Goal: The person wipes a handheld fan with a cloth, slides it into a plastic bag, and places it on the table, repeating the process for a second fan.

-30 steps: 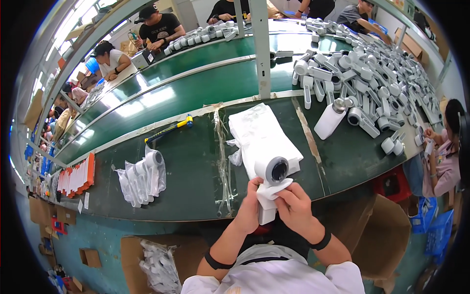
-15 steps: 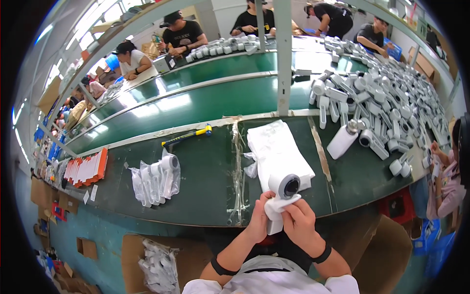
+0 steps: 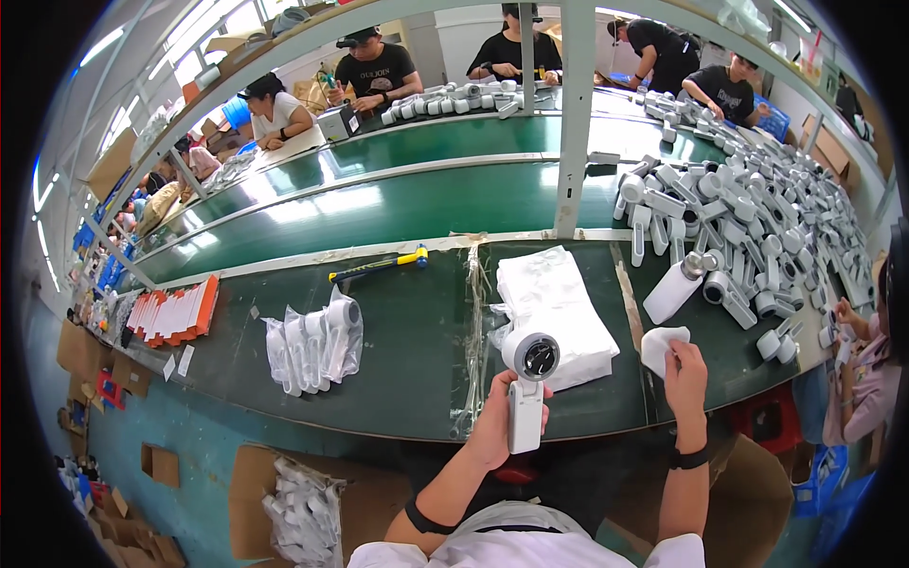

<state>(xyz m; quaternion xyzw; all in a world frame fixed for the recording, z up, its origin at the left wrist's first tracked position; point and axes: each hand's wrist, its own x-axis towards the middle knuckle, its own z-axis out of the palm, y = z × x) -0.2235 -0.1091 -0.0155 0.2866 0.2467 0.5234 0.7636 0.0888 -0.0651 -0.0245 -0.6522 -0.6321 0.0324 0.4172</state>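
In my left hand (image 3: 494, 421) is a white handheld fan (image 3: 525, 417), its round grey-rimmed head up and facing me, the handle pointing down. My fingers wrap the handle from its left side. Further right, my right hand (image 3: 684, 379) pinches a folded white cloth (image 3: 663, 350) at the table's front part. A stack of white plastic bags (image 3: 559, 308) lies just beyond the fan. Behind the cloth stands a tilted white bottle (image 3: 674, 289) with a metal top.
Several bagged fans (image 3: 312, 346) lie on the left of the green table (image 3: 407, 360). A yellow-and-black hammer (image 3: 379, 265) rests behind them, near orange-and-white boxes (image 3: 175, 310). A big heap of fans (image 3: 757, 218) covers the right side. Below stands a cardboard box (image 3: 248, 502). Co-workers sit across the belt (image 3: 322, 213).
My right hand has left the fan and moved right, taking the cloth with it. The left hand keeps the fan, whose handle now shows uncovered. The view has shifted slightly.
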